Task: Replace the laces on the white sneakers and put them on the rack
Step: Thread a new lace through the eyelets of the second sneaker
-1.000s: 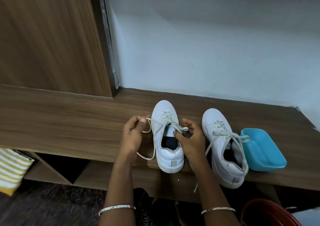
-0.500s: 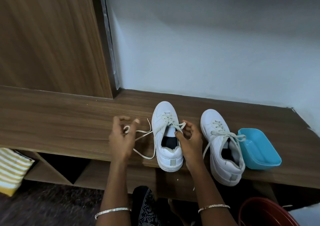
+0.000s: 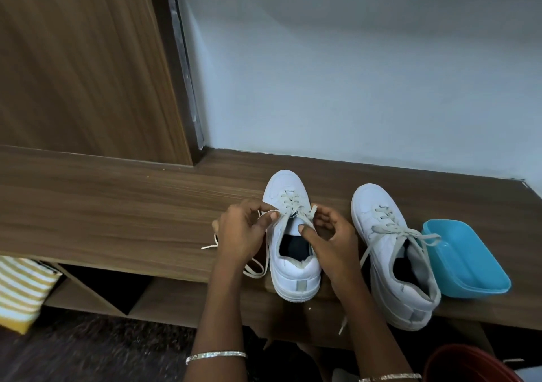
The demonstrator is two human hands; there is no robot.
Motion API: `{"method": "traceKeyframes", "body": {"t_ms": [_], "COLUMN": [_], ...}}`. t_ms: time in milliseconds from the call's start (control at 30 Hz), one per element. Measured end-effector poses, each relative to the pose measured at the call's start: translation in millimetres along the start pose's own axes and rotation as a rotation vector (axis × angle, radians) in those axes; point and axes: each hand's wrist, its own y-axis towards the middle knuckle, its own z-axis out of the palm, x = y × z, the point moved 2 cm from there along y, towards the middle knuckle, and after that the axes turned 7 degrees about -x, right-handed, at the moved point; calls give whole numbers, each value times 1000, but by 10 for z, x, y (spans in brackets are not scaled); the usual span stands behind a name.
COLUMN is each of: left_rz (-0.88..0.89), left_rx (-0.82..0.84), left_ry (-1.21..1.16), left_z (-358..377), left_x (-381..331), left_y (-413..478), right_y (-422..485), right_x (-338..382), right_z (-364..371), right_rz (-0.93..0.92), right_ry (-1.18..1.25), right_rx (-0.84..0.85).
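Note:
Two white sneakers stand on the wooden shelf top (image 3: 117, 205), toes toward the wall. The left sneaker (image 3: 293, 270) is between my hands. My left hand (image 3: 243, 232) pinches the left strand of its off-white lace (image 3: 289, 205) beside the eyelets; the loose end trails over the shelf to the left. My right hand (image 3: 328, 241) pinches the right strand at the tongue. The right sneaker (image 3: 390, 264) stands apart to the right, its lace loose and draped over its side.
A blue plastic tub (image 3: 469, 258) sits against the right sneaker's right side. A wooden panel (image 3: 82, 59) rises at the back left, a pale wall behind. Open compartments lie under the shelf. A yellow striped cloth (image 3: 20, 290) shows lower left, a red basin (image 3: 469, 364) lower right.
My left hand drew the lace out to the left, then came back in beside the sneaker's eyelets. My right hand shifted slightly up along the tongue.

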Motion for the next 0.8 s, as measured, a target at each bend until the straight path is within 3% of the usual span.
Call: {"method": "traceKeyframes", "body": {"t_ms": [100,233,367,467,533,600,700,800], "left_rz": [-162,-360,-605,-691,-679,-619,-319,-33], "left_rx": [66,43,35,-50,-64,-99,-101,96], "left_ry": [-396,-709,-1281,-1462,-1402,-1195,-709,-342], "left_z": [-60,-130,-197,-165,-144,-141,-161,-71], "left_x": [-32,37,60,76,91,105,105,28], "left_y": [-38,31,73,77,96,110,133,117], "right_y": [-11,22,23,33,34,31,10,8], "right_x": [-23,-22,-16,-33,-17,-16,-16,-15], "right_z": [-28,-18,-15,-12,-11,-18,-2,30], "right_rz": [-1,16,11,0,-22,-38,-55,-77], "right_ry": [14,32,36,11,-11,-16,-4,-1], "right_rx": [1,-17,-21,-9,-3,1,-3,-16]}}
